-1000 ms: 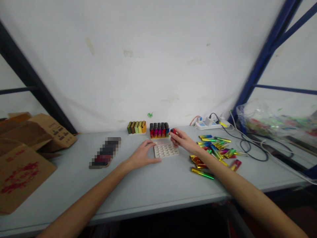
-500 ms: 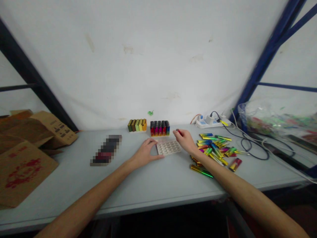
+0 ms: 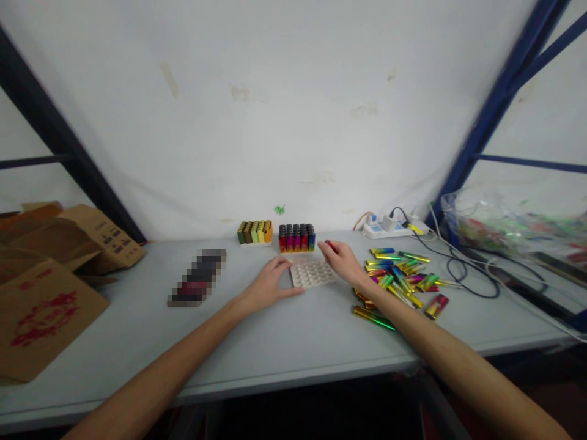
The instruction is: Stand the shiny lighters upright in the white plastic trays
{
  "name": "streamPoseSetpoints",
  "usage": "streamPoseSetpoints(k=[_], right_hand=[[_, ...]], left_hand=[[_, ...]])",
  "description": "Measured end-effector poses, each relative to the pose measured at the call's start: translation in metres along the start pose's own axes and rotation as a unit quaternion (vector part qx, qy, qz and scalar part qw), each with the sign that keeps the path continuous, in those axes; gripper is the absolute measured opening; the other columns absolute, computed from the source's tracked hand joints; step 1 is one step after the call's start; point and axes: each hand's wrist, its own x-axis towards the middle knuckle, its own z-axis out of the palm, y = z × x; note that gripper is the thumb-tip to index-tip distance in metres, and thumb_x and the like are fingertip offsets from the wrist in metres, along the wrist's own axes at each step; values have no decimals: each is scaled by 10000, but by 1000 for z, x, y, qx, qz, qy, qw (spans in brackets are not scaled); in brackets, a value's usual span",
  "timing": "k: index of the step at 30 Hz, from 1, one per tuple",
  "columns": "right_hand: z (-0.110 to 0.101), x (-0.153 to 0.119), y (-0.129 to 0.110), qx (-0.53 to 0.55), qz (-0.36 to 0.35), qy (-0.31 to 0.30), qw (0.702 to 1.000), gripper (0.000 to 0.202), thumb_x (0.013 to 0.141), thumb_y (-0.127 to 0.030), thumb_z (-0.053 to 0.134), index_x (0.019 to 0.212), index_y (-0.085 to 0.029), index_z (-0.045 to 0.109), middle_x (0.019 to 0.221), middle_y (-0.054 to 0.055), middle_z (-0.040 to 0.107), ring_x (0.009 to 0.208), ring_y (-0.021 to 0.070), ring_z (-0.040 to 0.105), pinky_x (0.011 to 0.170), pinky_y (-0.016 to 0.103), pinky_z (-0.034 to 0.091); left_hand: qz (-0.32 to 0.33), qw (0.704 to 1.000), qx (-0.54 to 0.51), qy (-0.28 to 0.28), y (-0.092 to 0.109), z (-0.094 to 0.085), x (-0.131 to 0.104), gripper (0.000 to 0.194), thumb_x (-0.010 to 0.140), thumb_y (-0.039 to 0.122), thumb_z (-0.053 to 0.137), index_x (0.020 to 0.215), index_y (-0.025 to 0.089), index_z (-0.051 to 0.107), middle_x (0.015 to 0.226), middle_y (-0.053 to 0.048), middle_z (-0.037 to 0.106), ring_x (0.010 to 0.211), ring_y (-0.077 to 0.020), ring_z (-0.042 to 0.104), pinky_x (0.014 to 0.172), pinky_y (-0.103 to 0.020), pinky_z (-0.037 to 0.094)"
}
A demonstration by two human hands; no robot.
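My left hand (image 3: 268,286) holds the left end of a white tray (image 3: 314,274) with rows of round hollows, its thumb along the near edge and its fingers at the far edge. Over the tray's right far corner, my right hand (image 3: 340,260) is closed on a red lighter (image 3: 329,244), mostly hidden by the fingers. Right of the tray lies a loose heap of shiny lighters (image 3: 401,275) in gold, green, blue and red. Behind the tray stands a block of upright black-topped lighters (image 3: 297,238), and left of it a block of yellow-topped ones (image 3: 255,232).
Cardboard boxes (image 3: 55,311) stand at the left end of the table (image 3: 275,348). A pixelated dark object (image 3: 197,278) lies left of my hand. At the back right are a power strip (image 3: 389,227) and looping cables (image 3: 477,287), with a clear plastic bag (image 3: 509,217) beyond.
My right hand has moved very slightly at the tray's far corner, still holding the lighter. The left hand stays on the tray.
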Motion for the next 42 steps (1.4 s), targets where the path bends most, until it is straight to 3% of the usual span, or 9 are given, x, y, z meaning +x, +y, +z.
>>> streamPoseSetpoints(k=[4, 8, 11, 16, 25, 32, 36, 38, 42], right_hand=[[1, -4, -5, 12, -28, -22, 999, 534, 940, -695, 481, 688, -224, 463, 589, -46, 419, 593, 138, 403, 575, 279, 314], [2, -5, -8, 36, -78, -76, 993, 461, 983, -652, 456, 840, -223, 549, 753, 5, 565, 720, 178, 515, 673, 301, 426], [3, -4, -6, -22, -139, -64, 988, 419, 992, -596, 489, 833, -219, 576, 863, 53, 596, 849, 206, 538, 775, 325, 445], [6, 0, -1, -95, -125, -105, 982, 357, 1028, -496, 474, 832, -214, 573, 685, -12, 543, 638, 161, 482, 647, 287, 356], [18, 10, 14, -151, -194, -168, 955, 271, 1052, -416, 478, 953, -197, 603, 914, 68, 667, 805, 190, 575, 761, 293, 426], [25, 13, 11, -174, -203, -177, 947, 343, 1042, -470, 500, 954, -172, 644, 899, 86, 673, 788, 193, 580, 752, 301, 434], [-6, 22, 14, -161, -180, -173, 955, 395, 1027, -508, 515, 1195, -180, 658, 1029, 99, 725, 860, 205, 646, 805, 312, 474], [-38, 29, 25, -221, -148, -135, 954, 385, 1057, -447, 449, 1178, -165, 681, 1003, 114, 743, 869, 221, 668, 836, 336, 488], [-116, 33, 59, -353, -62, -97, 928, 306, 997, -307, 523, 1126, -134, 739, 1136, 178, 744, 1007, 275, 689, 936, 377, 499]], left_hand=[[-4, 1000, -2, -10, -1, -2, 0, 737, 749, 651, 785, 1305, 194, 624, 1309, -119, 586, 1271, -317, 574, 1177, -488, 429], [2, 1000, -3, -2, -4, -2, 2, 701, 736, 643, 795, 1264, 202, 663, 1296, -117, 622, 1243, -319, 603, 1155, -492, 452], [1, 1000, -7, 3, -5, -1, 3, 686, 725, 635, 809, 1243, 205, 681, 1267, -113, 647, 1215, -317, 623, 1136, -490, 471], [-12, 1000, -10, -2, 0, 1, 4, 732, 680, 642, 840, 1228, 180, 689, 1257, -126, 647, 1207, -330, 625, 1135, -497, 470], [-2, 999, -33, -7, 5, 4, 6, 680, 652, 615, 872, 1176, 212, 712, 1256, -109, 649, 1202, -322, 619, 1125, -489, 474], [8, 1000, -24, -18, 5, 1, 6, 671, 667, 613, 859, 1187, 220, 700, 1244, -94, 646, 1203, -325, 612, 1120, -493, 481], [9, 1000, -14, -13, 7, 0, 6, 672, 687, 627, 835, 1196, 213, 689, 1251, -100, 643, 1190, -324, 623, 1108, -495, 495], [12, 1000, -9, -11, 6, -1, 6, 665, 695, 625, 827, 1192, 206, 688, 1249, -104, 644, 1185, -321, 629, 1108, -485, 498], [10, 1000, 4, -7, 3, -5, 6, 645, 722, 614, 802, 1191, 188, 680, 1278, -116, 637, 1208, -319, 626, 1126, -471, 488]])
